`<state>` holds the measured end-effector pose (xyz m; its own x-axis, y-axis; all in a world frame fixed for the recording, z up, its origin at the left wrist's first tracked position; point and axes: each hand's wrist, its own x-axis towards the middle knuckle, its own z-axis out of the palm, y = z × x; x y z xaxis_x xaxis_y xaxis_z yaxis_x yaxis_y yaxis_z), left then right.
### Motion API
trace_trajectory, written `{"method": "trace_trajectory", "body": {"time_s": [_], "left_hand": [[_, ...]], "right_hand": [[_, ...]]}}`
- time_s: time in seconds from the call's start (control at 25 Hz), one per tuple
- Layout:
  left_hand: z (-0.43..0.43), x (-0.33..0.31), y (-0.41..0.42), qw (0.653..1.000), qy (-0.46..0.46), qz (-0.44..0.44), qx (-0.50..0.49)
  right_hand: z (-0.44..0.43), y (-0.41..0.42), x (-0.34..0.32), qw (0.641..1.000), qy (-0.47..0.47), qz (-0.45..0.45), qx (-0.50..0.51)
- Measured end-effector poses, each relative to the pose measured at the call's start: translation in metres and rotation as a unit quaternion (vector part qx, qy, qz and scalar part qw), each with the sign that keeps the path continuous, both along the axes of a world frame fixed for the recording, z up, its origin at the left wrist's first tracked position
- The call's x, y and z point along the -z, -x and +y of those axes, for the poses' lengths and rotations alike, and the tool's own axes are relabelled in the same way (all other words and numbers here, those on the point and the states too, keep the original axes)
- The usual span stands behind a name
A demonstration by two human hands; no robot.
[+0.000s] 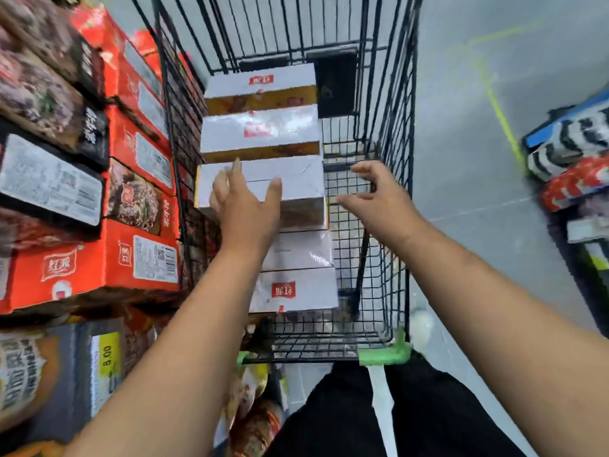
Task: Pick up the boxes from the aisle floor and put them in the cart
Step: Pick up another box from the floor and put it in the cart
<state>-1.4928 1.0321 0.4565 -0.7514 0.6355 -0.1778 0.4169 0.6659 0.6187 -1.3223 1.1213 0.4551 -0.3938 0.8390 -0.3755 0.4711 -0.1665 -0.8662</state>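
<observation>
Grey floor (478, 110) borders our cart (395, 153) at centre frame, where our left hand (247, 206), fingers straight, presses a box (296, 179), likely seating it in its row, while our right hand (379, 199) hovers open.

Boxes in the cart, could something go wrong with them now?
Maybe. The white boxes crowd the left side of the cart, with bare space on the right, so they might topple or slide that way. Only the left hand touches the middle box; the right hand holds nothing, so it could slip.

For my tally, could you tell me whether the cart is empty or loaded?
Partly loaded: white boxes line the cart's left side; its right side shows bare wire.
</observation>
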Motion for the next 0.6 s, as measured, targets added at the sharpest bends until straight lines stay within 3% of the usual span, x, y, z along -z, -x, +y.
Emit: {"method": "trace_trajectory", "body": {"time_s": [0.24, 0.6], "left_hand": [[0.038, -0.078, -0.132, 0.965, -0.095, -0.063, 0.236], [-0.015, -0.168, -0.425, 0.851, -0.161, -0.156, 0.475]], "right_hand": [[-0.016, -0.148, -0.068, 0.984, -0.059, 0.048, 0.162], [-0.141, -0.425, -0.158, 0.926, -0.135, 0.065, 0.346]]}}
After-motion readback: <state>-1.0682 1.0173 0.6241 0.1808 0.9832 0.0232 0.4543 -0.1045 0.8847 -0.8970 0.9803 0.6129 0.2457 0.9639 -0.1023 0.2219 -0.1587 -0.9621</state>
